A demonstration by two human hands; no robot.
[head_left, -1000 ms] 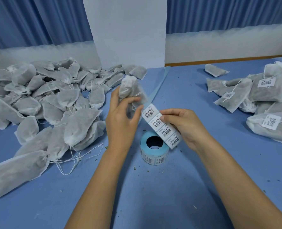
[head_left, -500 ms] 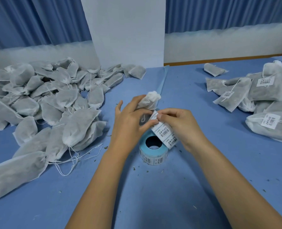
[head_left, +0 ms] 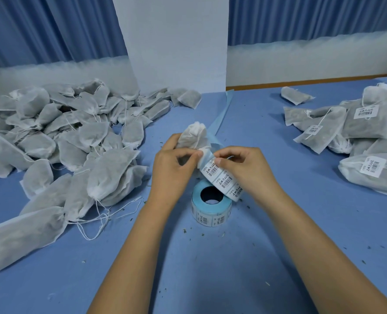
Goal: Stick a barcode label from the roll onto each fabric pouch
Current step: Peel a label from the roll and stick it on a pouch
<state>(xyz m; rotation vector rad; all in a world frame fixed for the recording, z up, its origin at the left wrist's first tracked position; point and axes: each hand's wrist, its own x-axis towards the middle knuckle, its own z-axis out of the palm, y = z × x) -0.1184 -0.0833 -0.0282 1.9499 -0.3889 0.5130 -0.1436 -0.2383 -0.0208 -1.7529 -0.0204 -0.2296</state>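
White non-woven cloth, the pouch [head_left: 193,135] sits bunched in the left hand [head_left: 173,165], whose fingers curl round it while its thumb and forefinger nip the top of the label strip [head_left: 222,177]. The right hand [head_left: 244,166] pinches the same strip from 3 o'clock; it runs down to the blue roll [head_left: 210,201] standing on the counter [head_left: 210,268] at 6 o'clock. A heap of unlabelled pouches [head_left: 111,173] lies at 9 o'clock, labelled pouches [head_left: 367,123] at 2 o'clock. The peeling label could fold onto itself or stick to a finger, or land creased on the bunched cloth; a hard tug might drag the light roll. Fingertips hide whether a corner has lifted, and the print is too small to read.
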